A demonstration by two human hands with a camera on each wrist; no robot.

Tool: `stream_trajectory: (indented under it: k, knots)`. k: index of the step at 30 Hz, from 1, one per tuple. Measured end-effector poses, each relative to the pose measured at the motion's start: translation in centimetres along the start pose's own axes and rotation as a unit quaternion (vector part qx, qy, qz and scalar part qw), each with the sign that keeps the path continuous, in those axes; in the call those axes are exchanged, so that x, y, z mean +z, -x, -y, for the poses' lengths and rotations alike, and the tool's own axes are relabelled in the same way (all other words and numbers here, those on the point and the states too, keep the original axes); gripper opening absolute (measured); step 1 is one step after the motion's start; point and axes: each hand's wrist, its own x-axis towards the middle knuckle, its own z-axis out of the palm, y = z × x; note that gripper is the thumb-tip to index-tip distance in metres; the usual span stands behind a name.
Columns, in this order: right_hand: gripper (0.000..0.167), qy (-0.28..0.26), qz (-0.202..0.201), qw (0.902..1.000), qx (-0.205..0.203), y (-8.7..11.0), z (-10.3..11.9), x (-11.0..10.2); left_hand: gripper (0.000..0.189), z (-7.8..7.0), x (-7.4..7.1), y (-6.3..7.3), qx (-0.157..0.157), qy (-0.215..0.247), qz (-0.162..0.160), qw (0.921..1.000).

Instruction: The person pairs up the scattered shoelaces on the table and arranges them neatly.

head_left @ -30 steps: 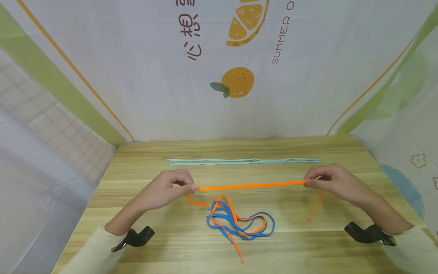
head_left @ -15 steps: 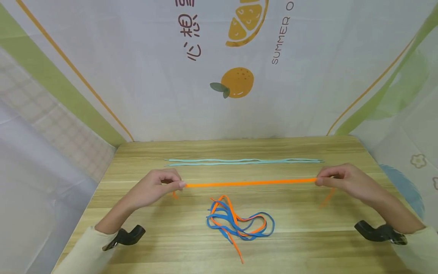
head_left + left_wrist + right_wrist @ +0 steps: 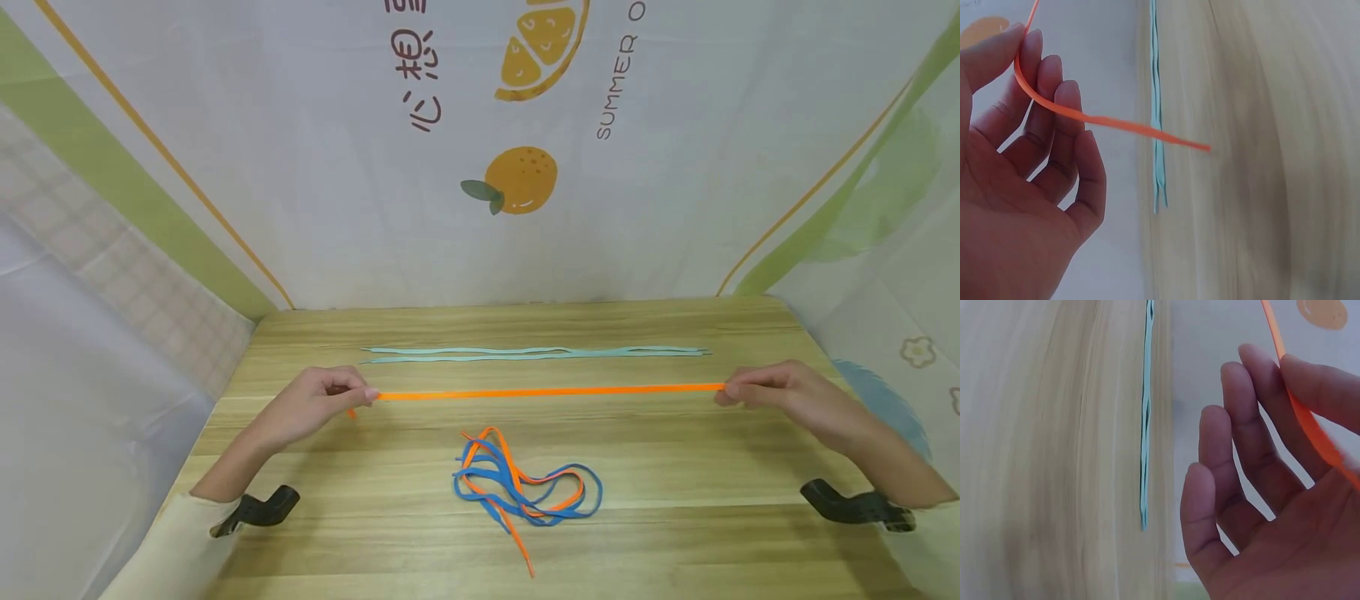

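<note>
An orange shoelace [image 3: 547, 392] is stretched nearly straight between my two hands above the table. My left hand [image 3: 322, 402] pinches it between thumb and index finger; in the left wrist view a short loose end of the orange shoelace [image 3: 1110, 121] curves down past the fingers. On the other side my right hand [image 3: 780, 392] pinches it the same way, and in the right wrist view its tail [image 3: 1313, 434] runs across the palm. Below the taut lace lies a tangled pile of blue and orange shoelaces [image 3: 517, 483] on the table.
Two light teal shoelaces [image 3: 510, 357] lie side by side, almost straight, along the back of the wooden table [image 3: 337, 550]. Behind them hangs a white cloth [image 3: 360, 208] with fruit prints. Black wrist mounts [image 3: 262, 508] sit on both forearms.
My hands have moved apart, left hand to the left and right hand to the right, and slightly toward the back. The stretch of orange shoelace between them is longer; its loose ends look shorter.
</note>
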Motion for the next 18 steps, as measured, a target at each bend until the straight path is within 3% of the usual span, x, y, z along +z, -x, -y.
stream_trajectory:
  k: [14, 18]
  knots:
    - [0.027, -0.047, -0.035, 0.9980, 0.024, 0.9, -3.0, -2.0, 0.023, 1.7, -1.3, 0.0, -0.032, -0.013, -0.012, 0.9993]
    - [0.026, -0.052, -0.044, 0.9965, 0.050, 1.1, -3.7, -2.4, 0.023, 2.1, -1.6, 0.0, -0.043, -0.017, -0.022, 0.9987]
